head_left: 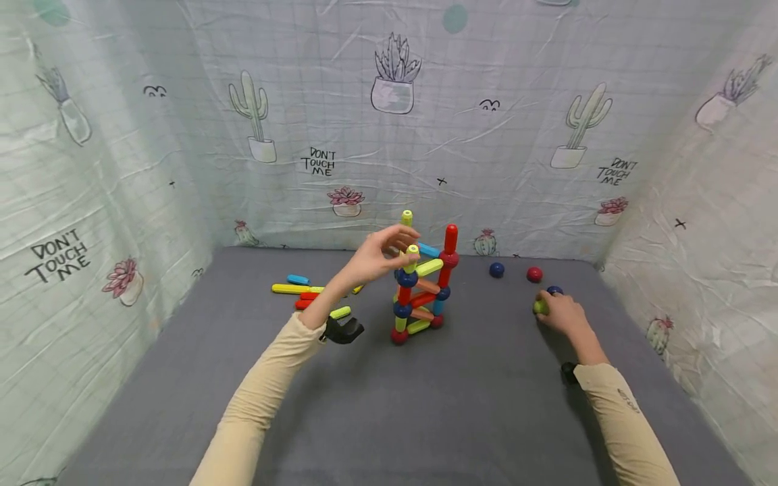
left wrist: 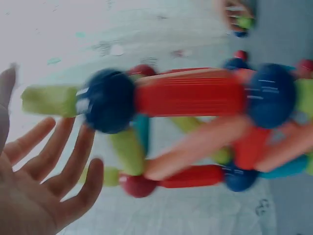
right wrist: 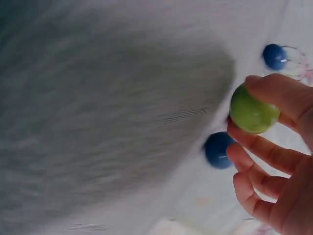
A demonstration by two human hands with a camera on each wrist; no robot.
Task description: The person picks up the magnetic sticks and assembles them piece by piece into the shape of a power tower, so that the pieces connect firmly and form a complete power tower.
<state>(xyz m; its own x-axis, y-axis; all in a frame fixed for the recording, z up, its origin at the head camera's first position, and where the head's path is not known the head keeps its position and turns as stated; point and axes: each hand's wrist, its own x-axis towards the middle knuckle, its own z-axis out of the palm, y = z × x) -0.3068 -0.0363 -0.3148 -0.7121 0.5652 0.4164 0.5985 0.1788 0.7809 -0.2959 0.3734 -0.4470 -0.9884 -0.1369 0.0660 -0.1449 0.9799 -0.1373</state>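
Note:
A tower of coloured rods and balls [head_left: 422, 299] stands upright on the grey table. My left hand [head_left: 379, 255] is beside its top, close to a yellow-green rod [left wrist: 49, 100] that juts from a blue ball [left wrist: 110, 100]. In the left wrist view its fingers are spread and loosely bent around that rod without gripping it; whether they touch it is unclear. At the right of the table my right hand [head_left: 562, 314] pinches a green ball [right wrist: 253, 110] between thumb and index finger. A blue ball [right wrist: 219, 150] lies beside the other fingers.
Another blue ball [head_left: 496, 270] and a red ball [head_left: 534, 274] lie between the tower and the right edge. Left of the tower are loose rods, among them a yellow rod [head_left: 290, 288] and a blue rod [head_left: 298, 279]. A printed curtain [head_left: 504, 175] hangs behind the table.

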